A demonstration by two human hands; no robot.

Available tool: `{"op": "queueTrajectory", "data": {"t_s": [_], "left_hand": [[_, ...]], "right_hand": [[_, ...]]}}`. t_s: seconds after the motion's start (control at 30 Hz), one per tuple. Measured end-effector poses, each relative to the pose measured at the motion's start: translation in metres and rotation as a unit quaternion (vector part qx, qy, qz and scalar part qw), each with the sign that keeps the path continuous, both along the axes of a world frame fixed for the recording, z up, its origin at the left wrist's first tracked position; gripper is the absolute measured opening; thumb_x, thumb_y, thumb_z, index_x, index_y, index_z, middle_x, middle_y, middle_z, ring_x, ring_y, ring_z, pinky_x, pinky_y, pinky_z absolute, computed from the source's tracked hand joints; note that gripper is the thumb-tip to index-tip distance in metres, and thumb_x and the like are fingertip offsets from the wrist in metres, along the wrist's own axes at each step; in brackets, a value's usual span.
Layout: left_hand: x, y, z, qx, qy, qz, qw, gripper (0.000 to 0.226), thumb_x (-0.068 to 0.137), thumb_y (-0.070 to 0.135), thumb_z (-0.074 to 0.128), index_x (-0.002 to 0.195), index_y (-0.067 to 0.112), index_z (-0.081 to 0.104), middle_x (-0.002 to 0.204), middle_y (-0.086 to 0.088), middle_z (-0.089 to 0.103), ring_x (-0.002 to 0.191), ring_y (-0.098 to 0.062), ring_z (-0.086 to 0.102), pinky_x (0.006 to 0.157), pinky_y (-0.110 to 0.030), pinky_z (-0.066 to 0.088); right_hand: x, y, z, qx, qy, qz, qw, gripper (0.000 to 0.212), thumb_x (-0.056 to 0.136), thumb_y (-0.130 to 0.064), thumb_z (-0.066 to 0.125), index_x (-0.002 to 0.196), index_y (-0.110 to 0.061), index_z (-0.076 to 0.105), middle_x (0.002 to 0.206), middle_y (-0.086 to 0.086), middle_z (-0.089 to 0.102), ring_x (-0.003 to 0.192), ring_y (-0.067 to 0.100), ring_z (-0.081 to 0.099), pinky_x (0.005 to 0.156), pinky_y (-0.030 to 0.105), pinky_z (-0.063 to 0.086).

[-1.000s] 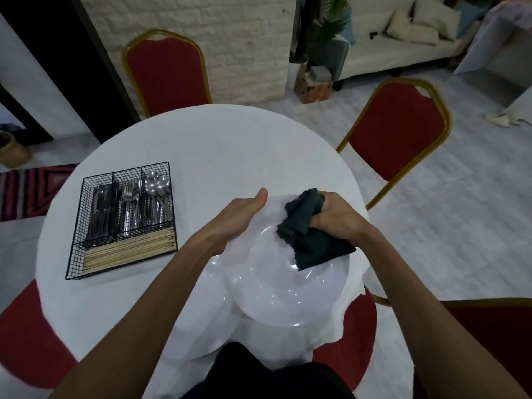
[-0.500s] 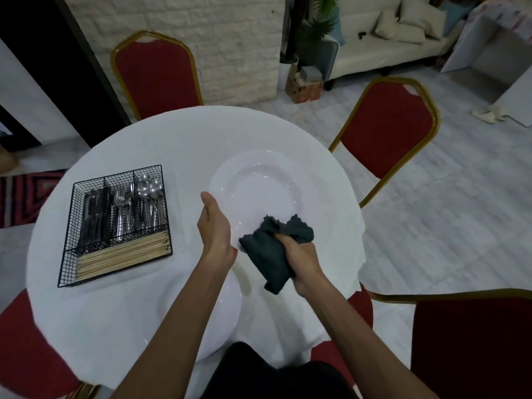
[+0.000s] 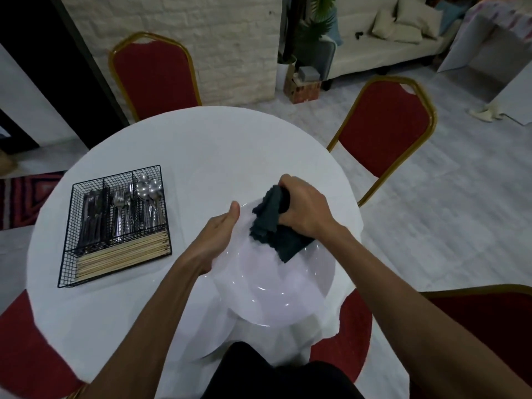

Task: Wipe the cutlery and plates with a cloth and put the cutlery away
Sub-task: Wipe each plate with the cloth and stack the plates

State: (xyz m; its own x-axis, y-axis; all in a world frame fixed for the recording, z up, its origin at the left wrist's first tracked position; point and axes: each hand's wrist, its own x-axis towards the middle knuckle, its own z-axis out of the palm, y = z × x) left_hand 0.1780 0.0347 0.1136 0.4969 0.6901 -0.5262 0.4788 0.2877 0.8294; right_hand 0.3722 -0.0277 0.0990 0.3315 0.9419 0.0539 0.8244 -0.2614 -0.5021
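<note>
- The round table [image 3: 216, 145] has a white cloth over it, and the person stands at its near edge.
- The left hand [image 3: 218, 237] holds a white plate [image 3: 276, 292] by its left rim. The thumb lies over the top of the rim and the fingers are hidden beneath it.
- The plate is held just above the near edge of the table, its hollow face turned up toward the camera.
- The right hand [image 3: 302, 208] is closed round a bunched dark green cloth [image 3: 272, 228] and presses it on the plate's far rim. A loose corner of the cloth hangs down across the inner face.
- A second white plate [image 3: 207, 338] lies on the near edge of the table, partly under the held one. Whether more lie beneath it cannot be told.
- A black wire cutlery basket [image 3: 67, 254] sits on the left part of the table, well apart from the plates.
- Its three far compartments hold knives [image 3: 92, 214], forks [image 3: 122, 208] and spoons [image 3: 148, 188], in that order from left to right.
- Its long near compartment holds wooden chopsticks [image 3: 123, 254] lying crosswise.
- Red chairs with gold frames stand round the table: one [image 3: 155, 76] at the far side and one [image 3: 383, 125] at the far right.
</note>
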Motion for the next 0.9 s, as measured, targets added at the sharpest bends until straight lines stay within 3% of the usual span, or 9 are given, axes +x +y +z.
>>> {"op": "queueTrajectory", "data": {"t_s": [0.1,0.23,0.3,0.4,0.5,0.57,0.7,0.8,0.9], "left_hand": [[0.002,0.000,-0.003,-0.008,-0.033,0.057,0.998,0.061,0.098,0.066,0.029,0.140,0.029,0.054,0.136,0.011,0.054,0.118,-0.013,0.053,0.102,-0.033,0.042],[0.002,0.003,-0.010,-0.012,-0.035,0.142,0.989,0.050,0.095,0.071,0.031,0.112,0.035,0.061,0.130,0.010,0.052,0.121,-0.016,0.048,0.108,-0.038,0.035],[0.001,0.005,-0.014,-0.009,-0.053,0.165,0.985,0.043,0.095,0.071,0.034,0.090,0.033,0.055,0.116,0.012,0.059,0.114,-0.014,0.049,0.110,-0.038,0.033],[0.008,0.001,-0.015,0.004,-0.072,0.159,0.985,0.045,0.101,0.060,0.034,0.106,0.026,0.064,0.111,0.014,0.059,0.107,-0.006,0.051,0.099,-0.024,0.035],[0.010,-0.001,-0.015,-0.002,-0.072,0.152,0.986,0.054,0.101,0.060,0.037,0.100,0.014,0.067,0.105,-0.002,0.070,0.091,-0.014,0.065,0.075,-0.027,0.050],[0.003,0.010,-0.016,0.008,-0.074,0.192,0.979,0.047,0.101,0.059,0.038,0.088,0.018,0.058,0.095,-0.002,0.061,0.093,-0.017,0.057,0.083,-0.031,0.046],[-0.005,0.025,-0.013,0.028,-0.067,0.213,0.974,0.044,0.101,0.061,0.034,0.110,0.027,0.061,0.118,0.008,0.057,0.117,-0.017,0.051,0.107,-0.036,0.031],[-0.007,0.023,-0.017,0.009,-0.064,0.201,0.977,0.043,0.098,0.065,0.035,0.086,0.029,0.055,0.101,0.004,0.053,0.100,-0.017,0.050,0.090,-0.034,0.042],[0.003,0.010,-0.020,0.008,-0.071,0.190,0.979,0.047,0.099,0.064,0.035,0.095,0.024,0.059,0.098,0.006,0.052,0.089,-0.011,0.050,0.078,-0.028,0.042]], "right_hand": [[-0.019,-0.008,-0.019,0.148,-0.094,-0.043,0.984,0.047,0.080,-0.021,0.075,0.124,-0.009,0.062,0.121,0.007,0.061,0.111,0.028,0.053,0.089,0.042,0.047],[-0.045,-0.039,-0.053,0.082,-0.205,-0.051,0.974,0.060,0.100,-0.018,0.050,0.156,-0.005,0.033,0.165,0.013,0.028,0.154,0.033,0.019,0.123,0.055,0.017],[-0.066,-0.055,-0.067,0.023,-0.178,-0.025,0.983,0.066,0.098,-0.020,0.047,0.159,-0.007,0.026,0.169,0.010,0.013,0.157,0.032,0.006,0.124,0.058,0.008],[-0.101,-0.057,-0.066,-0.030,-0.039,0.024,0.998,0.070,0.095,-0.028,0.030,0.162,-0.014,0.016,0.170,0.000,-0.004,0.156,0.024,-0.010,0.124,0.050,-0.007],[-0.120,-0.056,-0.048,-0.024,0.045,0.082,0.995,0.073,0.091,-0.038,0.015,0.160,-0.018,0.023,0.169,-0.007,0.004,0.156,0.012,-0.010,0.123,0.037,-0.013],[-0.123,-0.071,-0.044,-0.027,0.077,0.139,0.987,0.066,0.095,-0.036,0.020,0.158,-0.020,0.032,0.167,-0.009,0.019,0.155,0.007,0.005,0.124,0.031,-0.004],[-0.078,-0.107,-0.057,-0.040,0.016,0.133,0.990,0.052,0.095,-0.032,0.035,0.143,-0.030,0.054,0.156,-0.013,0.044,0.149,0.006,0.030,0.125,0.034,0.017],[-0.040,-0.100,-0.060,-0.078,-0.074,0.083,0.991,0.056,0.089,-0.023,0.043,0.144,-0.020,0.053,0.157,-0.006,0.044,0.151,0.014,0.028,0.124,0.048,0.022],[-0.059,-0.076,-0.061,-0.067,-0.066,0.033,0.995,0.067,0.095,-0.038,0.026,0.159,-0.017,0.027,0.168,-0.002,0.016,0.157,0.017,0.007,0.128,0.044,0.000]]}}
